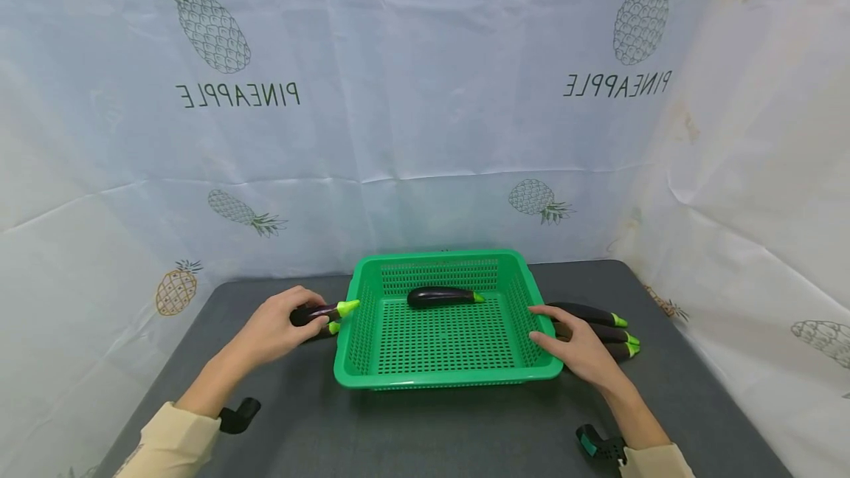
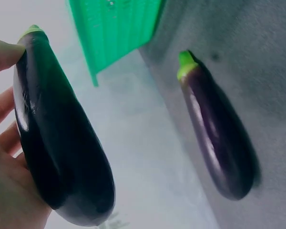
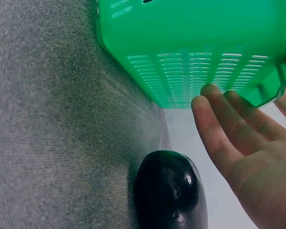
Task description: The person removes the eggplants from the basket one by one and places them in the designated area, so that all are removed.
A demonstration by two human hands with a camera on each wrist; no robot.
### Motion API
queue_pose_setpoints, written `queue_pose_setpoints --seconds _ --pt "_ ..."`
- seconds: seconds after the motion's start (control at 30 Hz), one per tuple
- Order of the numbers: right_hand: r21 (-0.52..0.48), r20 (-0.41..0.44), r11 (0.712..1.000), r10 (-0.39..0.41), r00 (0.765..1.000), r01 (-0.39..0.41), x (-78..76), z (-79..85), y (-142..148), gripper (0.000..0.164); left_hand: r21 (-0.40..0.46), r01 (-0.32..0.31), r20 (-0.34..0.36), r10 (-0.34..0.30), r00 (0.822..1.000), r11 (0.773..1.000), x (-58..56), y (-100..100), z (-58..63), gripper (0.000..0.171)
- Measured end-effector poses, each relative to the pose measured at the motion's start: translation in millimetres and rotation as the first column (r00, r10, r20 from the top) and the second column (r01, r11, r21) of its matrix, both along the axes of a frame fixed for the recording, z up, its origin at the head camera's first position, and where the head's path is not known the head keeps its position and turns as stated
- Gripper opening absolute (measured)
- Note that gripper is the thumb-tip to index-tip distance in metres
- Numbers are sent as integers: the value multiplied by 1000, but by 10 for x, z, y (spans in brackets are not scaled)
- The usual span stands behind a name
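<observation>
My left hand (image 1: 284, 321) holds an eggplant (image 2: 62, 129) just left of the green basket (image 1: 448, 380), its green stem end reaching the basket's left rim. Below it, a second eggplant (image 2: 219, 133) lies on the table. Inside the basket, one dark eggplant (image 1: 441, 296) lies sideways near the back wall. My right hand (image 1: 584, 349) grips the basket's right rim, with thumb and index finger over the edge. In the right wrist view, other fingers (image 3: 219, 124) extend along the basket's outer wall, and an eggplant's rounded end (image 3: 169, 191) shows below them.
Right of the basket, partly behind my right hand, lies a group of eggplants (image 1: 591, 313) with stems pointing right. The dark grey table (image 1: 432, 434) meets a white pineapple-print sheet (image 1: 438, 131) at the back, with more sheeting at both sides.
</observation>
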State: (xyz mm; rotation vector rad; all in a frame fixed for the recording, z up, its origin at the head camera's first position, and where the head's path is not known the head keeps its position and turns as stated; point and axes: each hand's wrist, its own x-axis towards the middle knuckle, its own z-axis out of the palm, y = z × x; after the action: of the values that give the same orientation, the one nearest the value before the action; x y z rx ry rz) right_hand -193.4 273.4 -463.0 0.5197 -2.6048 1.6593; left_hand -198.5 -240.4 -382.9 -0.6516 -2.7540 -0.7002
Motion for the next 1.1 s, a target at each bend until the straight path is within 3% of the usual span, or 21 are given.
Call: queue_pose_setpoints --seconds 0.37,1.1 --pt "-3 -1 1000 2 1000 -2 2 0 -3 49 -1 -60 26 60 998 998 -38 -183 -104 17" --pt "-6 -6 1000 11 1000 -11 -2 -9 3 49 -39 -122 84 125 989 992 -82 -321 -532 16"
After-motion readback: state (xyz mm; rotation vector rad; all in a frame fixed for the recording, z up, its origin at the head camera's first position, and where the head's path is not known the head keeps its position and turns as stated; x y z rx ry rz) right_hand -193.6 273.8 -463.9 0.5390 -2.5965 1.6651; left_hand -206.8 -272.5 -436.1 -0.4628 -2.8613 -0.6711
